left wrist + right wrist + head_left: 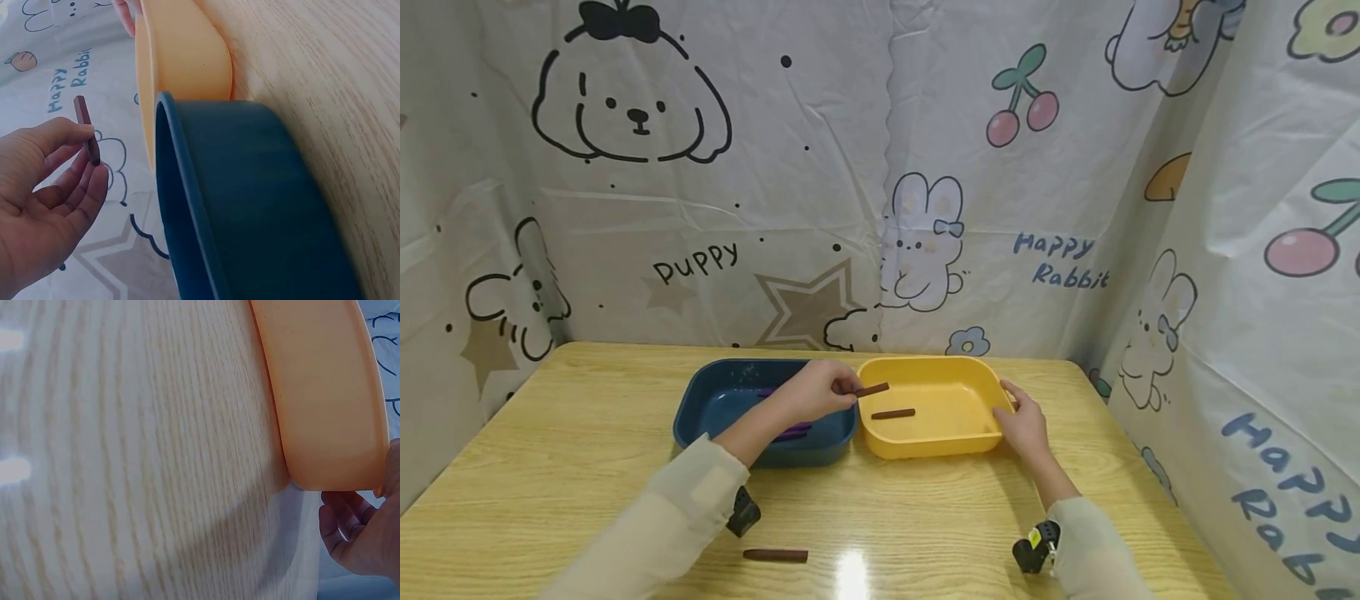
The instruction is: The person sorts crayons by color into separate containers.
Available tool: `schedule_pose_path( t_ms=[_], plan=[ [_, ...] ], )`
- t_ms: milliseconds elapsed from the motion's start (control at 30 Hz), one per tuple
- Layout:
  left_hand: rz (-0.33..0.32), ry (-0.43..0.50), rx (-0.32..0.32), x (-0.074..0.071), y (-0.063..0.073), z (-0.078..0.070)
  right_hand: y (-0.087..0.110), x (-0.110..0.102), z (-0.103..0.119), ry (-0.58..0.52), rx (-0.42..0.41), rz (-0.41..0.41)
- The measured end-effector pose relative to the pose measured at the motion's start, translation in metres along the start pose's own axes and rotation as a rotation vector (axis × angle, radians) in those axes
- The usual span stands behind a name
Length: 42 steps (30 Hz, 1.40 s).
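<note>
My left hand (820,390) pinches a brown crayon (874,389) between thumb and fingers, above the place where the two bins meet. The left wrist view shows this crayon (86,125) with flat sides and a tapered end. Another brown crayon (893,414) lies inside the yellow bin (936,447). My right hand (1024,422) grips that bin's right end, thumb over the rim and fingers outside. Left of it stands a dark blue bin (816,455) holding several purple crayons (793,432), partly hidden by my left forearm.
One more brown crayon (775,556) lies on the wooden table (895,517) near its front. A printed cloth (820,200) hangs behind the table and along its sides. Each wrist carries a small black camera, such as the right camera (1033,550).
</note>
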<state>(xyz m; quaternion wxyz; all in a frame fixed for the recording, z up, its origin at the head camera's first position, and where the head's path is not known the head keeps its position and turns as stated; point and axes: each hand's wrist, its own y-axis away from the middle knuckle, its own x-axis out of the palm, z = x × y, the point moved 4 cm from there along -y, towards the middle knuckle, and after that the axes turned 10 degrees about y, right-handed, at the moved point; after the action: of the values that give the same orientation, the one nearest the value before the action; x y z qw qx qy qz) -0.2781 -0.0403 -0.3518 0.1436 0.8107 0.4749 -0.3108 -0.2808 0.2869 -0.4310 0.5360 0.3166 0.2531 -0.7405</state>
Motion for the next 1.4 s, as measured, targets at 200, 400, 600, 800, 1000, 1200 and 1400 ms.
schedule_pose_path(
  t_ms=[200, 400, 600, 800, 1000, 1200, 1400],
  plan=[
    [-0.007, -0.023, 0.005, 0.004, -0.009, 0.005, 0.001, -0.001, 0.002, -0.007, -0.001, 0.002],
    [-0.018, -0.040, -0.004, 0.009, -0.019, 0.010, 0.002, -0.001, 0.003, -0.011, 0.002, 0.009],
    [-0.029, -0.033, -0.036, 0.012, -0.025, 0.009, 0.003, 0.000, 0.003, -0.010, 0.006, 0.012],
    [-0.036, -0.036, -0.056, 0.018, -0.032, 0.008, 0.001, -0.001, 0.000, -0.007, 0.004, 0.006],
    [-0.036, -0.026, -0.058, 0.023, -0.037, 0.009, 0.000, 0.001, -0.002, -0.009, 0.001, 0.008],
    [-0.038, -0.037, -0.037, 0.028, -0.041, 0.015, -0.001, 0.002, -0.002, -0.007, 0.003, 0.002],
    [-0.064, -0.036, -0.035, 0.032, -0.045, 0.021, 0.000, 0.001, -0.001, -0.006, 0.006, -0.002]
  ],
)
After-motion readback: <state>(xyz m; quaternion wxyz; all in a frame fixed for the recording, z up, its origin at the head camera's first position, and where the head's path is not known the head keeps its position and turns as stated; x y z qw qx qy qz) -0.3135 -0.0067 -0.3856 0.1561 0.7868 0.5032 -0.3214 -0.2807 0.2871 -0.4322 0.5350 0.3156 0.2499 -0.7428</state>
